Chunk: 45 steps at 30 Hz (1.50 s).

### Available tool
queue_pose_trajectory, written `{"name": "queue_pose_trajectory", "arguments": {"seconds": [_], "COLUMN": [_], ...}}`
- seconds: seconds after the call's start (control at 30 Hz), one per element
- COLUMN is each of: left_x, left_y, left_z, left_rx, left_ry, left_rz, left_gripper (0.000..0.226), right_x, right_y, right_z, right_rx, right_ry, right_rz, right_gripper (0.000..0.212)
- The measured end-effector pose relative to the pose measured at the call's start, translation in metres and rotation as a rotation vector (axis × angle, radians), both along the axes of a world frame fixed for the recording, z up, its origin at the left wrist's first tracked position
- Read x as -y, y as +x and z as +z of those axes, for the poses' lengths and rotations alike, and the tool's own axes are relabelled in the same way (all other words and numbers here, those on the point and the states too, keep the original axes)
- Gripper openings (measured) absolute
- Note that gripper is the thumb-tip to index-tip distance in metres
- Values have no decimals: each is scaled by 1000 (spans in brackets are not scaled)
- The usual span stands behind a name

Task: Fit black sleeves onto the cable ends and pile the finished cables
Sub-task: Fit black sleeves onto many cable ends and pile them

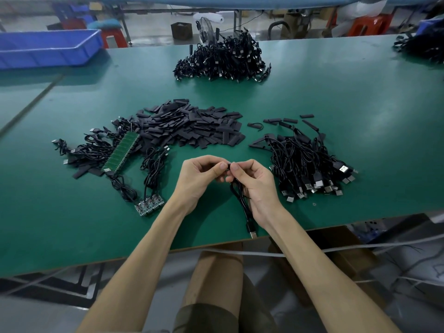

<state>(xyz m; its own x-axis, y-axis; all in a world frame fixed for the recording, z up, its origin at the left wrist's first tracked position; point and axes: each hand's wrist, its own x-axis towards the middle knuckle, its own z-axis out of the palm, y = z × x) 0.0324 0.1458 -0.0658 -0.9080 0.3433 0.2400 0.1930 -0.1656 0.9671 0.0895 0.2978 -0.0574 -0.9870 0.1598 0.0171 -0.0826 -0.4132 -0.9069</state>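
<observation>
Two bare hands meet above a green table (336,97). The left hand (199,179) has thumb and forefinger pinched on what seems to be a small black sleeve (227,166), though it is mostly hidden. The right hand (254,186) has its fingers curled round a thin black cable (242,203), with thumb and forefinger clamped on its end and touching the left fingertips. The cable hangs from the right fingers in a loose loop, and its USB plug (251,233) lies below the wrist. Beyond the fingertips lies a heap of flat black sleeves (192,127). To the right of the right fingers is a pile of cables (307,164). The cable looks light and limp, so it is best gripped just behind its tip. The sleeve looks soft and easily flattened, so it is best held by its edges.
</observation>
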Motion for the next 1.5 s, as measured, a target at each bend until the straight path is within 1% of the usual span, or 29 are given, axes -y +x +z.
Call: {"name": "queue_pose_trajectory", "arguments": {"seconds": [0.1,0.23,0.33,0.47,0.7,0.77,0.9,1.03,1.23,1.37,1.5], "left_x": [-1,-2,-2,-2,-1,-1,0,0,1,1,1], "left_y": [1,2,2,3,2,2,1,0,0,-1,-2], "left_z": [1,2,3,4,4,4,1,1,1,0,0], "left_rx": [15,-3,24,27,33,23,23,43,50,100,145], "left_ry": [-13,-30,-20,-10,32,43,49,52,74,108,133], "left_rz": [10,37,35,-12,-53,-58,-64,-76,-60,-73,-86], "left_gripper": [15,20,19,16,18,17,19,16,13,19,21], "right_x": [0,-1,0,0,1,0,0,0,1,1,0], "right_y": [1,0,0,0,1,1,1,2,2,2,2], "right_z": [1,1,2,2,1,1,1,3,4,5,5], "right_rx": [19,52,56,53,20,20,30,47,83,94,93], "right_ry": [-3,44,65,69,59,58,49,39,24,4,-27], "right_rz": [1,-7,-10,-11,-36,-37,-44,-50,-54,-54,-61], "right_gripper": [10,7,11,24,24,22,10,14,7,11,26]}}
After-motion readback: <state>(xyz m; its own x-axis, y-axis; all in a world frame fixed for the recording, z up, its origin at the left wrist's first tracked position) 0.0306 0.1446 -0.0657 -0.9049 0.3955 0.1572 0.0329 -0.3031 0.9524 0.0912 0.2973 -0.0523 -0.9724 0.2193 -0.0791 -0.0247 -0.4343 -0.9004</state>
